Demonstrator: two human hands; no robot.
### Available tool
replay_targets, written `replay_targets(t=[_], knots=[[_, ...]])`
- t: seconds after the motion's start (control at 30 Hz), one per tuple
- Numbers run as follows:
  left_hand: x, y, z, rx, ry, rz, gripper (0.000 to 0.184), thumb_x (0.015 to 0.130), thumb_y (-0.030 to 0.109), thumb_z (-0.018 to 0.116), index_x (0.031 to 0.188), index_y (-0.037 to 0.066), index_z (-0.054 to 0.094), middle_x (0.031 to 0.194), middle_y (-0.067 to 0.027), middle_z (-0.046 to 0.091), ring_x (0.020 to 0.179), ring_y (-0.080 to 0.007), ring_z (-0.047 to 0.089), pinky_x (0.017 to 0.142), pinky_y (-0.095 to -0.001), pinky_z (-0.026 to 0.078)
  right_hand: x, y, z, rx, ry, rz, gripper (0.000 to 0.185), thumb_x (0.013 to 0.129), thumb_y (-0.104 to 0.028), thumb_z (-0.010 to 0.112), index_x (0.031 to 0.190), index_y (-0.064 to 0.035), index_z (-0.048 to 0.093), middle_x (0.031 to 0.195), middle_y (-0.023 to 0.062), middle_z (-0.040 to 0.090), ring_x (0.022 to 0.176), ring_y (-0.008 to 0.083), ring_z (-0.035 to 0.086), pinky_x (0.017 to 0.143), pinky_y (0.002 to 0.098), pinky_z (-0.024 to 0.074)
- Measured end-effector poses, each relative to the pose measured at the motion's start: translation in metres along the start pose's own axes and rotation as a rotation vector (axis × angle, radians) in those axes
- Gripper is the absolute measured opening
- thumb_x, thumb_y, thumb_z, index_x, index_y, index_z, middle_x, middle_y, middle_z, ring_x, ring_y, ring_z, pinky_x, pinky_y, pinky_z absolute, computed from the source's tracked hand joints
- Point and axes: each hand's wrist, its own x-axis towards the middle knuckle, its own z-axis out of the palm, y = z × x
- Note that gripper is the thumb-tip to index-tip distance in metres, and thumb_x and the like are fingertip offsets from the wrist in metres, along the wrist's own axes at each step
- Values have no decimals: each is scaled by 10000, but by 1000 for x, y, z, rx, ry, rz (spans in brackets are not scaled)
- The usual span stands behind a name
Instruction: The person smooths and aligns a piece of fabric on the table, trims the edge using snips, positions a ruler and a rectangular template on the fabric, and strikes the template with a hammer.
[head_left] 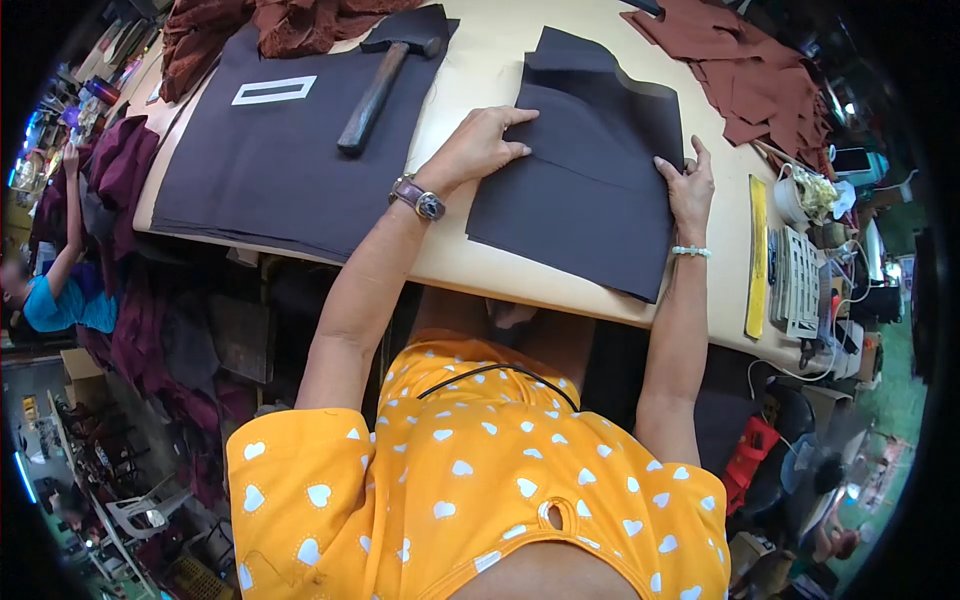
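Observation:
A stack of dark fabric panels [585, 215] lies on the cream table between my hands, its upper part rippled and slightly raised. My left hand [485, 148] rests at the stack's left edge, thumb and index finger spread apart on the cloth. At the right edge, my right hand [690, 192] has its thumb on top of the fabric and a finger raised; the cloth's edge appears to be between thumb and the hidden fingers. Left of them is a larger dark fabric pile [270, 165], bearing a hammer [378, 95] and a white rectangular frame [274, 90].
Rust-brown cloth pieces [755, 85] lie at the table's far right, with more brown cloth [290, 25] at the far left. A yellow strip [757, 260] and a white slatted basket [798, 285] sit by the right edge. Another person in a blue top [65, 300] is at left.

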Motion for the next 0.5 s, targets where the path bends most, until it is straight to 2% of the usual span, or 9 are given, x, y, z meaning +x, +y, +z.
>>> replay_targets(t=[0.07, 0.17, 0.37, 0.5], knots=[[-1, -5, 1, 10, 37, 39, 486, 738, 105, 690, 1208, 58, 573, 1039, -157, 640, 761, -181, 565, 747, -294, 471, -1, -4, -1, -32, 2, -21, 678, 688, -101, 735, 1283, 18, 432, 631, 46, 515, 574, 132, 494, 585, 271, 450], [-6, 11, -7, -64, -25, -83, 478, 736, 121, 695, 1196, 62, 584, 982, -141, 646, 682, -157, 519, 685, -292, 462, -2, -7, 0, -73, -3, -63, 680, 691, -113, 736, 1288, 5, 431, 654, 60, 545, 590, 153, 518, 609, 284, 461], [-5, -7, 5, -21, 31, 16, 466, 733, 106, 697, 1184, 55, 591, 892, -119, 645, 621, -141, 497, 613, -279, 447, 3, 3, -3, -98, -39, -42, 695, 693, -127, 741, 1295, 6, 421, 666, 70, 562, 600, 162, 534, 621, 288, 466], [-7, 3, 0, -14, -14, -67, 469, 730, 92, 699, 1184, 52, 590, 908, -130, 646, 620, -136, 499, 617, -275, 455, 4, 5, -2, -80, -42, -35, 705, 695, -140, 746, 1298, 10, 415, 684, 80, 588, 614, 170, 555, 629, 293, 474]])
